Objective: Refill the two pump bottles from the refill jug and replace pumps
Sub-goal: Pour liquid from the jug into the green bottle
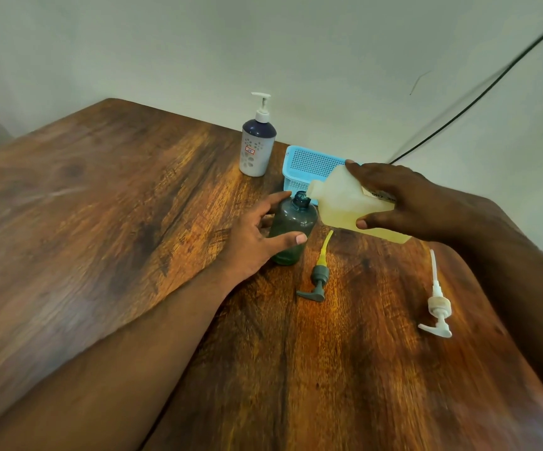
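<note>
Though blurred, jug label unreadable.

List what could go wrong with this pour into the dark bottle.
1. The refill jug is tilted steeply over the dark bottle's narrow neck; liquid could overshoot onto the table.
2. The left hand grips the bottle only loosely, so a nudge from the jug may tip it.

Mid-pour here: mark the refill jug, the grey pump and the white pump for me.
refill jug (338,203): head view, on its pale side wall near the neck.
grey pump (319,275): head view, on its grey collar.
white pump (439,305): head view, on its white collar.
</note>
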A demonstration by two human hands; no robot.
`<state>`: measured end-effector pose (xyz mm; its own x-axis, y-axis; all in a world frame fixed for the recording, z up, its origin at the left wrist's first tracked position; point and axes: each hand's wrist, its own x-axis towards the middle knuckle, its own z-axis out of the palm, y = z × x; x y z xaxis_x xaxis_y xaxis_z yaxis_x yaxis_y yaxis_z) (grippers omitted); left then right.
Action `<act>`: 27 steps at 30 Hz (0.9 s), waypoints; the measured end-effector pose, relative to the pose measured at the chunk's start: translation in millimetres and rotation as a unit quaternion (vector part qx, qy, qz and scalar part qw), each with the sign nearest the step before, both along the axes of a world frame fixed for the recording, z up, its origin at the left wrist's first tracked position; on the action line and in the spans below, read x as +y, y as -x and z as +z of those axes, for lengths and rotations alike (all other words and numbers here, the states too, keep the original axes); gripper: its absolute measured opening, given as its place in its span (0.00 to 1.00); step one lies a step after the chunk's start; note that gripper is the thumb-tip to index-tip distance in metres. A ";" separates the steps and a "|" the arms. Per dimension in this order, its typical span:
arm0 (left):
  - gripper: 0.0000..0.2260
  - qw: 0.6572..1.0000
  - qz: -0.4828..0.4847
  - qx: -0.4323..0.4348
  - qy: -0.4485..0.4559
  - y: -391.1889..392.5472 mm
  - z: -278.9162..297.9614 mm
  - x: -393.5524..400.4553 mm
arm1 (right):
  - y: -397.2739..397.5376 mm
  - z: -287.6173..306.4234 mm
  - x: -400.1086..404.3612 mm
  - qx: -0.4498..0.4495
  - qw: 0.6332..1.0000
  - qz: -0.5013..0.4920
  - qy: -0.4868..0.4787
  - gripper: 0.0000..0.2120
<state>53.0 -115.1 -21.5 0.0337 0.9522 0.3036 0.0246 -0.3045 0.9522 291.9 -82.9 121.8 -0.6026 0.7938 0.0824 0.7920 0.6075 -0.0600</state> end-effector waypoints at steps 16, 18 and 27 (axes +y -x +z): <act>0.34 1.000 0.012 0.018 -0.013 0.5 -4.0 2.5 | 0.1 0.6 -1.0 -0.001 1.000 0.004 -0.001 0.42; 0.34 1.000 0.014 0.019 -0.010 0.4 -4.4 2.7 | 0.3 1.1 -0.9 -0.003 1.000 0.001 -0.002 0.42; 0.34 1.000 0.005 0.010 -0.008 0.4 -4.6 2.7 | 0.1 0.5 2.0 -0.015 1.000 0.006 -0.006 0.42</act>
